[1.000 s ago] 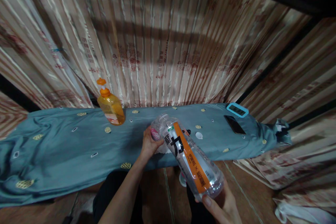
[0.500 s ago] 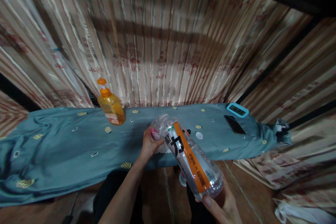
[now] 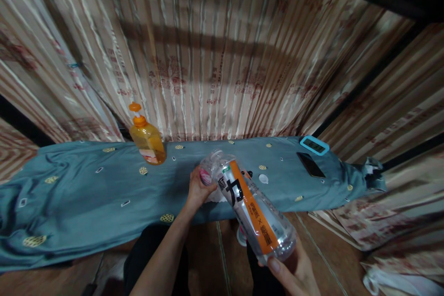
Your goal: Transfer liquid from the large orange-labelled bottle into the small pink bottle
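A clear plastic bottle (image 3: 255,215) with an orange and white label lies tilted in front of me, its neck pointing up and left over the blue cloth. My right hand (image 3: 294,273) grips its base from below. My left hand (image 3: 198,188) is closed around the neck end, where something pink and white shows between the fingers. A small white cap (image 3: 263,178) lies on the cloth just right of the bottle.
A blue patterned cloth (image 3: 86,194) covers a low surface. An orange pump bottle (image 3: 147,141) stands at its back. A dark phone (image 3: 311,165) and a teal-framed device (image 3: 314,145) lie at the right end. Striped curtains hang behind.
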`<state>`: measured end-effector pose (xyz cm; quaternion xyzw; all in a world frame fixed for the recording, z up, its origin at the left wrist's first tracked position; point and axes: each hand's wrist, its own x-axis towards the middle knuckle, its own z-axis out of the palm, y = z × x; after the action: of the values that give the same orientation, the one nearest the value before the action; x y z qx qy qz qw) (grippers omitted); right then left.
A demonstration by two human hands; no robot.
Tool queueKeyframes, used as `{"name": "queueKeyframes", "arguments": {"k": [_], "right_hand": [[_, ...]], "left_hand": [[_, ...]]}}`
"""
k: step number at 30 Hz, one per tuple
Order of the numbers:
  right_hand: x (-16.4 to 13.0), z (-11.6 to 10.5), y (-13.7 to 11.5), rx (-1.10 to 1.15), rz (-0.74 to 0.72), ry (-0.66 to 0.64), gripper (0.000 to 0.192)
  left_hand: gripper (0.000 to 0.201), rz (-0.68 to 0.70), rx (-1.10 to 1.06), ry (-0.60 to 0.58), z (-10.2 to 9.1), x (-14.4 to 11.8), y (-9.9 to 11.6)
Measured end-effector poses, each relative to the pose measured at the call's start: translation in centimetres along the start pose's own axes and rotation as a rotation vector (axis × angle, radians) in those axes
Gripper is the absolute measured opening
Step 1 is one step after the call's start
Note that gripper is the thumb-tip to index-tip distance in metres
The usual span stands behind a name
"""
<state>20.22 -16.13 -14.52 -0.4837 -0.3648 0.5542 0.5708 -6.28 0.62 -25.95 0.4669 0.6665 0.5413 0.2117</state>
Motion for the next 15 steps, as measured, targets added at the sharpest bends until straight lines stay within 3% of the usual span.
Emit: {"name": "queueKeyframes", "arguments": {"k": [6,10,15], "right_hand": [[0.03,0.09,0.04,-0.001,0.004,0.005,0.092],[0.02,0.10,-0.25,-0.014,0.000,-0.003,0.087],[-0.03,0.18,-0.37,-0.027,0.004,0.011,0.095]], "left_hand": [[0.055,0.012,-0.004,0.007,0.08,0.11,0.04],[0.059,0.005,-0.023,0.012,0.12,0.13,-0.09],[0.060,-0.007,-0.030,0.020,0.14,0.10,-0.33]]}}
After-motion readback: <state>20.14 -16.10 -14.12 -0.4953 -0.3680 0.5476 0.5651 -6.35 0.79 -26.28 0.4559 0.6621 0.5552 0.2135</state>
